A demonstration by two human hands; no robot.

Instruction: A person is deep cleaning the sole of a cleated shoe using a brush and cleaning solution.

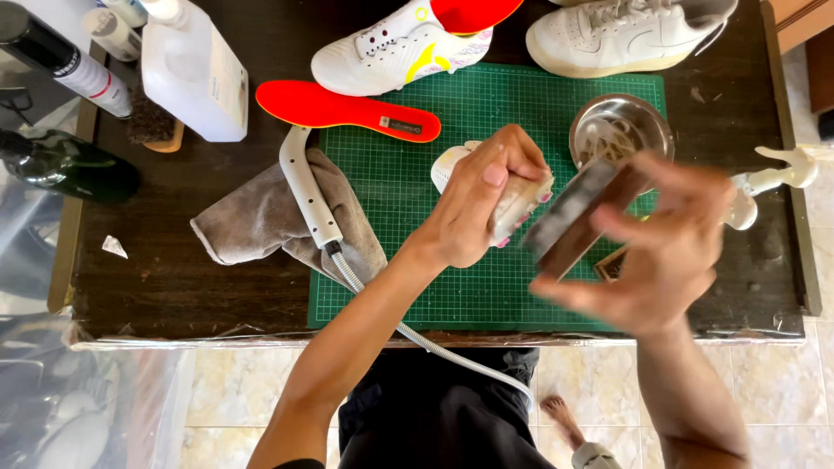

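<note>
Centre frame: left hand (pixel 482 204) clamps a white shoe (pixel 512 201) over the green mat (pixel 434 260); right hand (pixel 665 239) grips a blurred brush (pixel 578 217) — scrubbing step, apparently — next stroke needs firm bracing.

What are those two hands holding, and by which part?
The left hand wraps over a white shoe; the exact part is hidden. The right hand holds a blurred brush by its wooden back.

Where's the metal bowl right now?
In the head view the metal bowl stands at the green cutting mat's far right corner, just beyond the brush in the right hand, below the white sneaker.
</note>
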